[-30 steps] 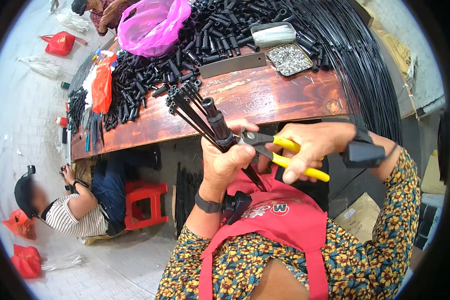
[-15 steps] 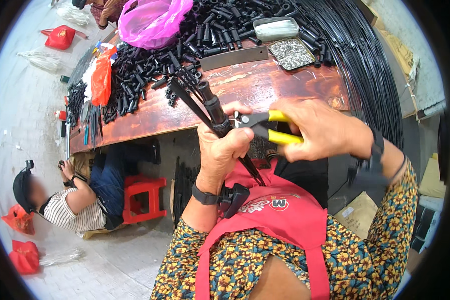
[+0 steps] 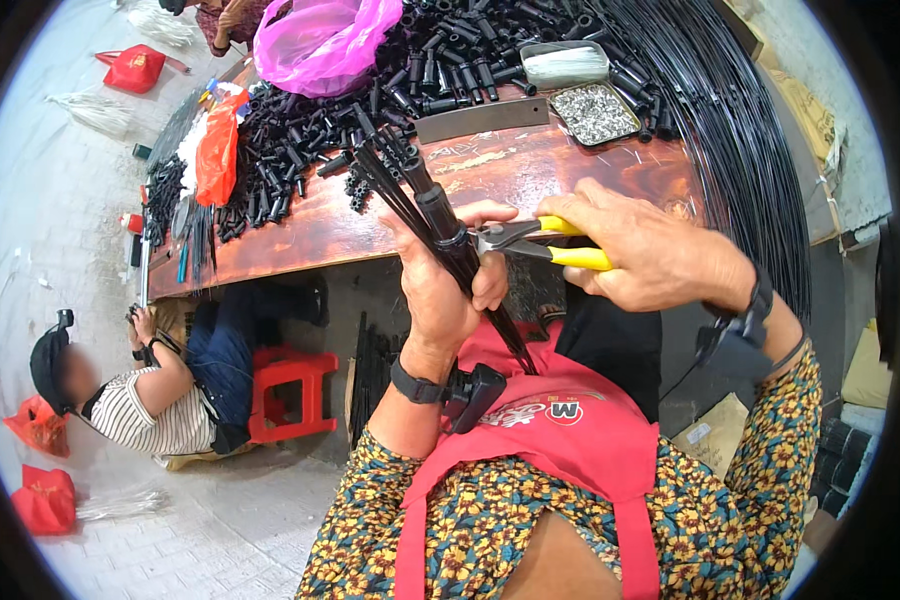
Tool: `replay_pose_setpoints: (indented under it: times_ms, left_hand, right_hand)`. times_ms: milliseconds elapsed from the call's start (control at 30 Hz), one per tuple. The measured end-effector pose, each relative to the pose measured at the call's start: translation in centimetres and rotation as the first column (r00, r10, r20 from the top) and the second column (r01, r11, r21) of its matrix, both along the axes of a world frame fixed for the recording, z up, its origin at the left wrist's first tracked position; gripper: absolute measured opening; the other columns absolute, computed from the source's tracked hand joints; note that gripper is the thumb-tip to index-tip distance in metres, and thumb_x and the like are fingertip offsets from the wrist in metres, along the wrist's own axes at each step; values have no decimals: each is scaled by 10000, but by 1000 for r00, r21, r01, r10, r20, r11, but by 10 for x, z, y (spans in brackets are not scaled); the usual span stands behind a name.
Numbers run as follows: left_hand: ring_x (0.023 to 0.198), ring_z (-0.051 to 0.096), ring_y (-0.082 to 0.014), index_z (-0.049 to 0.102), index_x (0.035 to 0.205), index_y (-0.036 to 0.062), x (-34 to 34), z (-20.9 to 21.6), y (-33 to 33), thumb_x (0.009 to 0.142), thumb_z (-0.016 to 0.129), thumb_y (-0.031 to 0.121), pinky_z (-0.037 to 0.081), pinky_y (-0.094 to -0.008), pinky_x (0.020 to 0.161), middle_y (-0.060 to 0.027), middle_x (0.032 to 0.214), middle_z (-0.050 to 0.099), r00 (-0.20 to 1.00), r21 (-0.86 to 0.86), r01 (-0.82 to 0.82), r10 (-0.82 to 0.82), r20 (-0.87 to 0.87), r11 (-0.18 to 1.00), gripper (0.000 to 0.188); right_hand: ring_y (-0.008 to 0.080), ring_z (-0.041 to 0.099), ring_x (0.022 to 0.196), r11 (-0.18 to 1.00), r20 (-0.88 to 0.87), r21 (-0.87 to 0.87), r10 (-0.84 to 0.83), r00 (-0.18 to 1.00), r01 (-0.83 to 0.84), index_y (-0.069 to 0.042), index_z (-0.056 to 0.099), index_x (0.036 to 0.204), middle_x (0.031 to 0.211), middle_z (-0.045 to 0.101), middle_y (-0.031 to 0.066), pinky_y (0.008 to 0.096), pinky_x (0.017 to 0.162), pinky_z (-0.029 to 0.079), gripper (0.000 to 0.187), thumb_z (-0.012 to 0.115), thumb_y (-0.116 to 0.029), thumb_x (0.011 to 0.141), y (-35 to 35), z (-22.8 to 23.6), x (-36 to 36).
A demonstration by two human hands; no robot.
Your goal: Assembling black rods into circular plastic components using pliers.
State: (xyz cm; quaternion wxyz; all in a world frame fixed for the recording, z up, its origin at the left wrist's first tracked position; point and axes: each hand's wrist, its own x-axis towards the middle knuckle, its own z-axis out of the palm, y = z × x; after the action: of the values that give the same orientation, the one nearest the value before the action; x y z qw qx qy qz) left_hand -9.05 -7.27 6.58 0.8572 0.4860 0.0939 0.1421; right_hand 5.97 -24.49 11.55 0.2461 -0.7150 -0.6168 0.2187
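In my left hand (image 3: 432, 298) is a bundle of thin black rods (image 3: 382, 187) and a black stepped tube (image 3: 434, 208), tilted up and to the left. The rods' lower ends reach down to my red apron (image 3: 560, 440). My right hand (image 3: 645, 248) is closed round the yellow handles of a pair of pliers (image 3: 520, 240). Its jaws meet the lower end of the tube, beside my left fingers. Whatever lies between the jaws is too small to make out.
A wooden table (image 3: 570, 170) carries heaped black tubes (image 3: 270, 155), a flat metal blade (image 3: 483, 120), a tray of small metal pieces (image 3: 595, 113), a box of thin white sticks (image 3: 565, 65) and long black rods (image 3: 740, 130). A person (image 3: 160, 390) sits left, near a red stool (image 3: 295, 390).
The pliers have turned slightly, their handles now tilting down to the right. My left fingers have shifted round the tube. The whole view has moved a little.
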Motion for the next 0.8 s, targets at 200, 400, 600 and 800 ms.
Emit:
replay_pose_setpoints:
  times_ms: [200,400,600,800]
  left_hand:
    - [351,292,-113,573,1129,-34,4,5,0,815,177,847,285,-269,369,9,453,348,989,15,-132,132,-61,991,1015]
    - [346,309,-93,630,1092,15,4,7,0,817,162,844,276,-251,360,24,439,369,980,-37,-186,183,-82,982,991]
    - [342,303,-89,626,1105,15,4,7,0,813,162,847,273,-248,354,26,435,365,977,-22,-201,198,-83,979,997]
    - [342,300,-86,620,1110,6,5,8,0,814,164,847,269,-245,349,28,440,365,975,-33,-207,204,-85,978,1002]
  right_hand:
    - [359,500,954,960,316,243,-215,924,140,-31,403,1344,1035,489,193,461,799,402,725,723,-139,702,11,-17,-24]
    - [328,476,890,921,412,328,-340,846,210,-40,383,1377,997,475,170,439,743,362,740,696,-151,715,20,-30,-31]
    - [322,475,874,899,387,373,-377,841,232,-40,382,1382,980,475,169,433,715,350,718,677,-163,739,23,-38,-34]
    - [316,472,857,900,465,374,-390,795,223,-35,366,1402,956,471,163,425,705,345,729,669,-166,752,24,-33,-32]
